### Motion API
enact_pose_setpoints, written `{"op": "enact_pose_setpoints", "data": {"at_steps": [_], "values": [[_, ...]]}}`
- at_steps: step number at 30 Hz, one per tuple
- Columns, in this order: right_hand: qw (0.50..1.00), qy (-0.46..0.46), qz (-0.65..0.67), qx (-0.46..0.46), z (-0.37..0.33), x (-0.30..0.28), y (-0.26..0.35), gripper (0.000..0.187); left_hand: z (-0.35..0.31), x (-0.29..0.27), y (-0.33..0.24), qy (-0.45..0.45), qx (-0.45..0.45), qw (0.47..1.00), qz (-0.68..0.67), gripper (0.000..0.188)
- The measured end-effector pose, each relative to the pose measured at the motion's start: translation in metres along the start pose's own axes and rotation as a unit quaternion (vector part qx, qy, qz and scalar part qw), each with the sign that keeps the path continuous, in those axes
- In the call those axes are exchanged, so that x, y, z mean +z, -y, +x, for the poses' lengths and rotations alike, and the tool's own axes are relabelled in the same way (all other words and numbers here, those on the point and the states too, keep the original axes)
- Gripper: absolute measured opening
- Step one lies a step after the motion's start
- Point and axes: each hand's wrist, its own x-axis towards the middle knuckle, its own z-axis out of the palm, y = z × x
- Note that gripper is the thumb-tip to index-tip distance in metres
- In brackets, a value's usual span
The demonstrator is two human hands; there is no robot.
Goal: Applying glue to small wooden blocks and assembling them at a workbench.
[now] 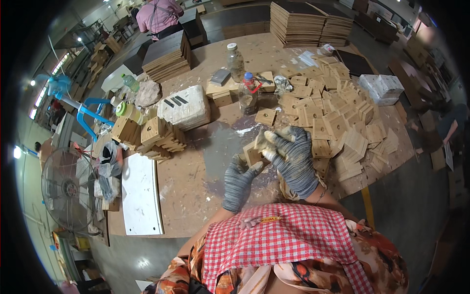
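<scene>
My left hand (240,179), in a grey knit glove, grips the lower edge of a small square wooden block (251,153) with a hole in its middle. Above and to the right of it, my right hand (295,157), also gloved, is closed around a small pale bottle-like object (267,142) whose tip points down at the block. Both hands hover over the worn plywood worktable (196,171). A large heap of similar wooden blocks (338,117) lies just right of my hands.
A stack of blocks (156,137) and a white sack (186,105) sit to the left, two plastic bottles (242,78) beyond. A white board (141,193) lies at the near left edge. Piled boards (298,22) stand at the back, a fan (63,188) left, a person (159,14) behind.
</scene>
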Motion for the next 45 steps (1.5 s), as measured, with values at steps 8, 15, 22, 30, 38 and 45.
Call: {"op": "enact_pose_setpoints", "data": {"at_steps": [8,15,22,30,38,45], "values": [[0.999,-0.015,-0.001,0.040,0.008,-0.011,-0.041,0.034,0.004,0.004,-0.021,0.004,-0.050,0.998,0.027,0.035],[0.978,0.002,0.165,0.125,0.019,-0.029,-0.043,0.036,0.014,-0.005,-0.031,0.009,-0.091,0.995,0.050,0.048],[0.998,0.019,0.037,-0.040,0.022,-0.018,-0.042,0.040,0.016,-0.004,-0.033,0.029,-0.103,0.994,0.038,0.050],[0.996,0.069,0.037,-0.043,-0.002,-0.013,-0.033,0.039,0.022,-0.020,-0.032,0.028,-0.066,0.995,-0.063,0.057],[0.998,0.048,0.014,-0.043,-0.017,-0.019,-0.033,0.039,0.024,-0.018,-0.051,0.100,-0.099,0.990,0.030,0.059],[0.998,0.053,0.032,-0.032,-0.016,-0.026,-0.025,0.041,0.024,-0.007,-0.041,0.076,-0.119,0.988,-0.055,0.060]]}}
